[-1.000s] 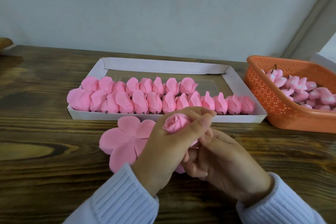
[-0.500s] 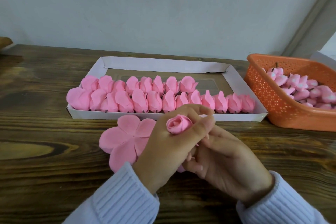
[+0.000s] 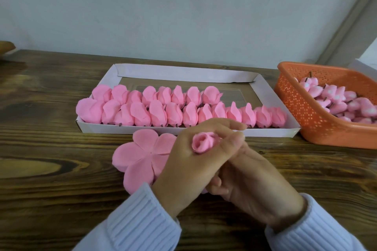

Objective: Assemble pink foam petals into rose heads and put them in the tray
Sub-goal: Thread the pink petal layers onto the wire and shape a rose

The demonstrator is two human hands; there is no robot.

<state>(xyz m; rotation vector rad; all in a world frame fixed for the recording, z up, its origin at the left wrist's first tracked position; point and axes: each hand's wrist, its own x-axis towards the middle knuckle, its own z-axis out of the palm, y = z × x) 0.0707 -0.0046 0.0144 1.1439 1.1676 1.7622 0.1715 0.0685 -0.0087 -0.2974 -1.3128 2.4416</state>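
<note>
A tray sits mid-frame on a table, two rows of rose heads lying along its near side. Just right of it, at the frame's right edge, a basket holds more buds. Below the tray a flat petal piece lies partly under the left hand, which holds a rose bud at lower centre.

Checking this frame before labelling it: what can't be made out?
Head view only.
Small rolled pink foam rosebud: base hidden inside the left hand gripping it.
Right hand: fingertips tucked under the left hand; any hold unclear.
Flat pink flower-shaped foam sheet: right part covered by the left hand.
Orange perforated plastic basket: cut off by the right frame edge.
</note>
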